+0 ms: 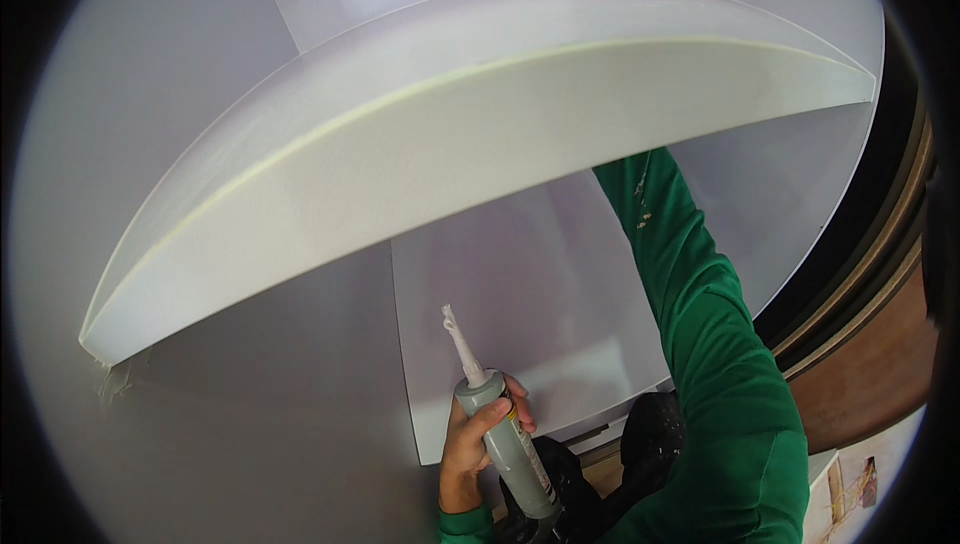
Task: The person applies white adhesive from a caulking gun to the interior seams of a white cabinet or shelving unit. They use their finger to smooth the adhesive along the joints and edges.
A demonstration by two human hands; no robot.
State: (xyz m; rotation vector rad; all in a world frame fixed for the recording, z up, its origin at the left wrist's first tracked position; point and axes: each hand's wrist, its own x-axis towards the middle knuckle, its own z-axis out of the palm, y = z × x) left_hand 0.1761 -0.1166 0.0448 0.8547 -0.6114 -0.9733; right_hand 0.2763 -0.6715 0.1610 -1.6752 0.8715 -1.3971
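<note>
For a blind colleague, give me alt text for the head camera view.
A left hand grips a grey sealant tube, nozzle up, below a white shelf in a white alcove. The right arm, in a green sleeve, reaches up behind the shelf, its hand hidden.

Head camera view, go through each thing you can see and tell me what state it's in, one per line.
Sealant tube: upright, nozzle up, sealant smeared on the tip, held in the left hand.
Left hand: closed around the tube.
Right hand: hidden behind the shelf; only the green sleeve shows, reaching up under it.
White shelf: mounted against the wall, sealant residue at its left end.
</note>
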